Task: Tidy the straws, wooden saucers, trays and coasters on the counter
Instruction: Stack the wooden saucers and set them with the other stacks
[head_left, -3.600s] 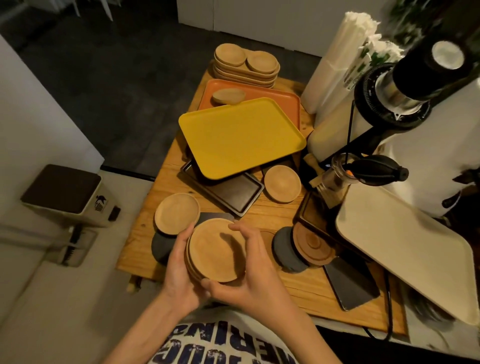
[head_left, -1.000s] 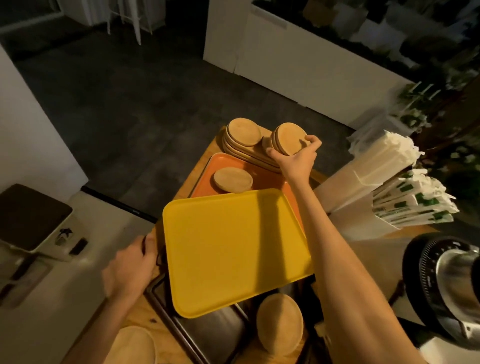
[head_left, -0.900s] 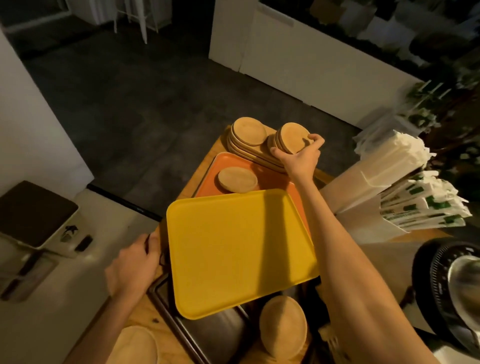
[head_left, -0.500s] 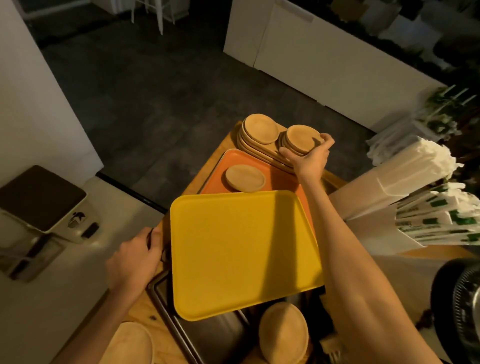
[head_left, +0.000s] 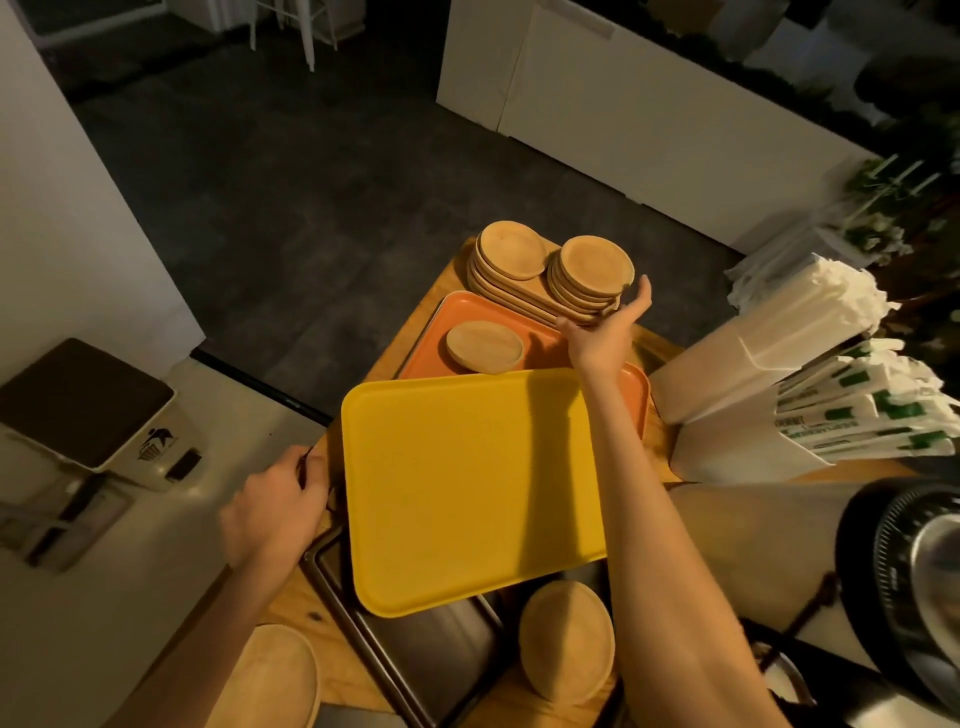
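Observation:
A stack of round wooden saucers (head_left: 595, 265) stands on a pile of long wooden saucers (head_left: 511, 249) at the counter's far end. My right hand (head_left: 602, 332) is open just in front of that stack, fingers spread along its near side. A single oval saucer (head_left: 485, 347) lies on the orange tray (head_left: 428, 343). The yellow tray (head_left: 467, 493) overlaps the orange one and a dark metal tray (head_left: 431, 654). My left hand (head_left: 275, 514) curls over the counter's left edge beside the yellow tray. Two more saucers, one (head_left: 566, 642) and another (head_left: 275, 680), lie near me.
White straws (head_left: 795, 322) and green-printed wrapped straws (head_left: 872, 410) stand in boxes at the right. A black and steel grinder (head_left: 914, 561) fills the lower right. A pedal bin (head_left: 78, 400) sits on the floor at the left.
My right hand carried the round saucers to the far end, set them down on the long saucers and opened its fingers. My left hand stayed at the counter edge.

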